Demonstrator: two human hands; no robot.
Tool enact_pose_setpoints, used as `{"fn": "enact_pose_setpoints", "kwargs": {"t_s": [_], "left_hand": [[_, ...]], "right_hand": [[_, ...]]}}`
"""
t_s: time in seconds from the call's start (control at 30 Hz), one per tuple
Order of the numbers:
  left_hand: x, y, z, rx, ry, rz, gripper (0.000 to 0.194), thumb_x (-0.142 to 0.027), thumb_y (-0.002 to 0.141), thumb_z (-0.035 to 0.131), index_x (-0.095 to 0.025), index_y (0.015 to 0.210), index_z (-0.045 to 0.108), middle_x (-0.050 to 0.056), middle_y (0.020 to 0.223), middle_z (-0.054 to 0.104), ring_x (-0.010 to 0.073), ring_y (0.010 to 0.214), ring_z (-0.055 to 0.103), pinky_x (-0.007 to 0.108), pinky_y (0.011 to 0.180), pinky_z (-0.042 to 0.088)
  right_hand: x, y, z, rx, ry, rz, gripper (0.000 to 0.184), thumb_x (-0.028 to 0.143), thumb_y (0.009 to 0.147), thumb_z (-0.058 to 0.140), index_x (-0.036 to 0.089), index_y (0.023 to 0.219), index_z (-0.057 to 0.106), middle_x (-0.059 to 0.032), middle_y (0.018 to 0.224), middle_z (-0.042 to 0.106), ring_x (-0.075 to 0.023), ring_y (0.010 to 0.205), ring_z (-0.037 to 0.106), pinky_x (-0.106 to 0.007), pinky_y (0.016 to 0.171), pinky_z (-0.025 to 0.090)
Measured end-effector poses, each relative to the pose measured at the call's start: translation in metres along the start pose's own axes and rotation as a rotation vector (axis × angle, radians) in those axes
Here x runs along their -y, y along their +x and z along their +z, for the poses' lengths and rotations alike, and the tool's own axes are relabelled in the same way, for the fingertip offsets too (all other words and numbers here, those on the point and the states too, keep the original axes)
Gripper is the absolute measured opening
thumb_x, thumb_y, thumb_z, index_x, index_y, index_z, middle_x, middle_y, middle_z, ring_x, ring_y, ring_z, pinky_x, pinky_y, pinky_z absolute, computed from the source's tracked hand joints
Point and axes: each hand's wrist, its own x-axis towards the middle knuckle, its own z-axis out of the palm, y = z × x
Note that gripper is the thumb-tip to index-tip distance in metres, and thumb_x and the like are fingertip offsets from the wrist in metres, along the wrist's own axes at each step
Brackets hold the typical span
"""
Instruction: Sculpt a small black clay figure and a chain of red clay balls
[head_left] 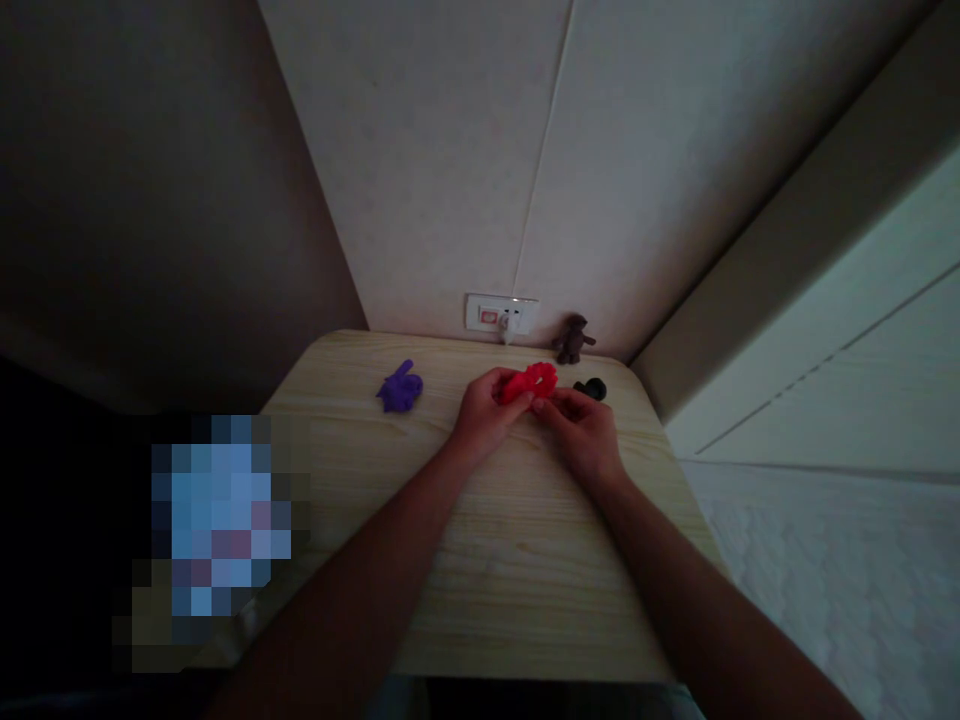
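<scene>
A bright red moulded piece (pixel 538 380) with a knobbly, ring-like end is held between both hands above the middle of the table. My left hand (pixel 486 408) wraps round its left part, thumb on top. The fingers of my right hand (pixel 583 428) pinch at its lower right edge; their exact grip is partly hidden. Just beyond the right hand lies a small black object (pixel 594 388), half covered by the fingers. A dark brown toy figure (pixel 573 342) stands upright behind it with its arms out. To the left, apart from both hands, lies a purple toy figure (pixel 401 388).
The pale wooden table (pixel 517 580) has rounded back corners and meets the wall. A wall socket (pixel 501 314) with a white plug sits just above its back edge. A pixelated bright patch (pixel 225 520) covers the left side. A white quilted surface (pixel 840 580) lies at the right.
</scene>
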Motion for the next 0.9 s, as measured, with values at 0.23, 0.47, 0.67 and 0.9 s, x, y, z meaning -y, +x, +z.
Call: {"fn": "enact_pose_setpoints", "kwargs": {"t_s": [0.23, 0.47, 0.67, 0.9], "left_hand": [[0.002, -0.001, -0.001, 0.057, 0.118, -0.024, 0.03, -0.007, 0.067, 0.076, -0.013, 0.096, 0.072, 0.007, 0.093, 0.078, 0.0188, 0.083, 0.072, 0.029, 0.079, 0.055], [0.008, -0.002, 0.001, 0.098, 0.129, 0.004, 0.036, -0.005, 0.069, 0.069, -0.014, 0.104, 0.072, 0.009, 0.103, 0.079, 0.02, 0.094, 0.073, 0.032, 0.089, 0.056], [-0.002, 0.001, 0.001, 0.1, -0.067, -0.117, 0.032, -0.004, 0.066, 0.067, -0.014, 0.096, 0.074, 0.005, 0.094, 0.078, 0.0167, 0.086, 0.071, 0.028, 0.083, 0.054], [-0.005, -0.003, 0.002, 0.087, 0.025, -0.011, 0.02, -0.012, 0.072, 0.073, -0.016, 0.091, 0.072, 0.002, 0.088, 0.075, 0.0147, 0.081, 0.067, 0.025, 0.077, 0.051]], "right_hand": [[0.005, -0.003, -0.004, 0.021, -0.148, -0.049, 0.023, 0.039, 0.072, 0.081, 0.018, 0.078, 0.08, -0.0043, 0.071, 0.077, -0.0179, 0.064, 0.065, -0.029, 0.062, 0.051], [0.005, -0.004, -0.003, 0.027, -0.19, -0.017, 0.019, 0.032, 0.07, 0.076, 0.017, 0.081, 0.082, -0.0044, 0.075, 0.079, -0.0176, 0.063, 0.065, -0.029, 0.061, 0.049], [-0.003, -0.001, -0.001, 0.012, 0.004, 0.041, 0.012, 0.03, 0.068, 0.078, 0.02, 0.074, 0.08, -0.0021, 0.069, 0.076, -0.016, 0.061, 0.063, -0.029, 0.062, 0.048], [-0.002, -0.001, 0.003, 0.013, 0.059, -0.016, 0.018, 0.028, 0.067, 0.08, 0.021, 0.083, 0.075, -0.0004, 0.071, 0.074, -0.0153, 0.061, 0.062, -0.028, 0.061, 0.05]]}}
